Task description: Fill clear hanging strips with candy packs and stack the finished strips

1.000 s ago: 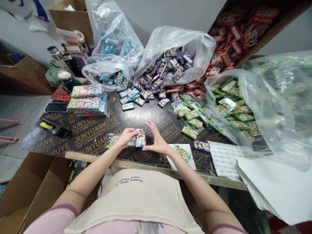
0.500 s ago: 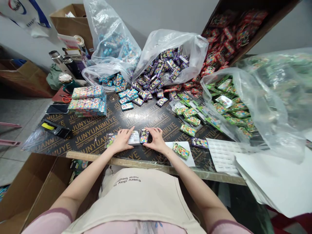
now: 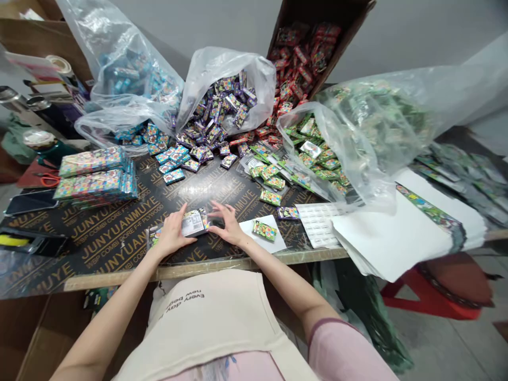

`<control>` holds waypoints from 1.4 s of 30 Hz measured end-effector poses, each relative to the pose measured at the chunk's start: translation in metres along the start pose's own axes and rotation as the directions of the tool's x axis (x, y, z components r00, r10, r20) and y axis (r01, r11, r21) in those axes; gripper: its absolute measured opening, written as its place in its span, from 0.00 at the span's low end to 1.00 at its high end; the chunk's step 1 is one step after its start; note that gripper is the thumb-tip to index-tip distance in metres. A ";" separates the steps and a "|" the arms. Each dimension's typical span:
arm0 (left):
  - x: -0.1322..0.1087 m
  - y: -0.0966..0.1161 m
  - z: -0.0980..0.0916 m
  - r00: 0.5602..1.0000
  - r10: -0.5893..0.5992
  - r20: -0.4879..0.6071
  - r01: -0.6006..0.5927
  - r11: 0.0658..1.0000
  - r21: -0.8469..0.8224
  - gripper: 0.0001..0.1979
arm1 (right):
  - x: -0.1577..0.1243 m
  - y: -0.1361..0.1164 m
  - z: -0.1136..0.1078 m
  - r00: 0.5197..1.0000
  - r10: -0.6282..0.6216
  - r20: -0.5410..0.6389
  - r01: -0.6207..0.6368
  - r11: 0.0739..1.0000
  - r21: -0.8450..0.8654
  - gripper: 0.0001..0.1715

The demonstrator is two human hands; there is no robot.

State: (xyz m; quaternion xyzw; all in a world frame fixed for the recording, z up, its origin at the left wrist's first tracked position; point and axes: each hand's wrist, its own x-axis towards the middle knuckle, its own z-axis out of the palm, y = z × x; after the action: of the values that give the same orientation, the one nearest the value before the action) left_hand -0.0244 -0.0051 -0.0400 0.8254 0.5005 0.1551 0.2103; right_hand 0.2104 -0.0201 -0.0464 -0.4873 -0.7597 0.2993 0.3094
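Observation:
A long flat packet (image 3: 193, 223) with a white barcode label lies lengthwise on the dark plywood table. My left hand (image 3: 173, 232) spans it, thumb on the near edge and fingers on the far edge, and covers part of it. At its right end is a small purple box (image 3: 206, 217), mostly within the packet. My right hand (image 3: 227, 225) is beside that end, thumb and fingers apart; whether the fingertips touch the packet I cannot tell. Right of this hand, a green packet (image 3: 264, 230) rests on a white sheet (image 3: 280, 241).
Loose purple boxes (image 3: 214, 132) spill from a clear bag, with blue boxes (image 3: 172, 159) to the left and green packets (image 3: 270, 197) to the right. A stack of long packs (image 3: 95, 174) is at left. Label sheets (image 3: 319, 225) and white paper (image 3: 381, 238) lie at right.
The view has turned to the right, showing a red stool. The small purple box has moved left against the labelled packet, and my right hand's fingers have spread away from it.

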 end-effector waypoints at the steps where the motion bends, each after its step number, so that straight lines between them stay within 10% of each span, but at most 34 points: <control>1: 0.002 0.002 0.001 1.000 0.012 0.006 -0.011 1.000 -0.006 0.57 | -0.001 -0.001 0.000 0.999 -0.019 0.040 0.018 0.999 0.037 0.45; 6: 0.004 0.009 0.011 0.998 0.040 0.043 -0.041 0.998 0.037 0.54 | 0.016 0.035 -0.032 0.974 0.080 -0.214 -0.105 0.989 -0.107 0.32; 10: 0.000 0.006 0.019 0.997 0.051 0.057 -0.058 0.991 0.124 0.46 | 0.038 0.094 -0.086 0.804 0.277 -0.526 -0.480 0.824 -0.300 0.41; 17: -0.004 0.006 0.025 0.998 0.043 0.052 -0.051 0.986 0.160 0.41 | 0.110 0.146 -0.140 0.884 0.255 -0.391 -0.447 0.702 -0.555 0.38; 24: -0.003 0.008 0.028 0.999 0.000 0.047 -0.005 0.993 0.116 0.43 | 0.208 0.145 -0.144 0.913 0.217 -0.346 -0.377 0.772 -0.512 0.36; 28: -0.003 0.007 0.032 0.998 -0.027 0.058 0.021 0.995 0.101 0.45 | 0.232 0.139 -0.149 0.892 0.211 -0.400 -0.387 0.813 -0.435 0.18; 34: 0.001 0.008 0.026 0.999 -0.028 0.024 0.029 0.999 -0.014 0.45 | 0.199 0.102 -0.134 0.866 0.203 -0.456 -0.260 0.963 -0.066 0.14; 37: 0.018 0.025 0.013 0.988 -0.137 -0.070 0.112 0.951 -0.287 0.41 | 0.149 0.065 -0.095 0.934 0.262 -0.244 -0.184 0.936 0.301 0.19; 39: 0.035 0.040 0.003 0.954 -0.280 -0.106 0.172 0.803 -0.571 0.34 | 0.112 0.037 -0.065 0.949 0.302 -0.091 -0.198 0.796 0.572 0.23; 42: 0.057 0.055 -0.007 0.901 -0.416 0.124 0.274 0.325 -0.905 0.27 | 0.065 0.001 -0.033 0.945 0.328 -0.003 -0.237 0.687 0.687 0.26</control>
State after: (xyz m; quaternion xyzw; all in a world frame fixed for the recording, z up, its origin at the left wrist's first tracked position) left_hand 0.0394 0.0246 -0.0037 0.4391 0.5116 0.4058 0.6171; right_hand 0.2139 0.0453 -0.0147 -0.4696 -0.4929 0.5681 0.4624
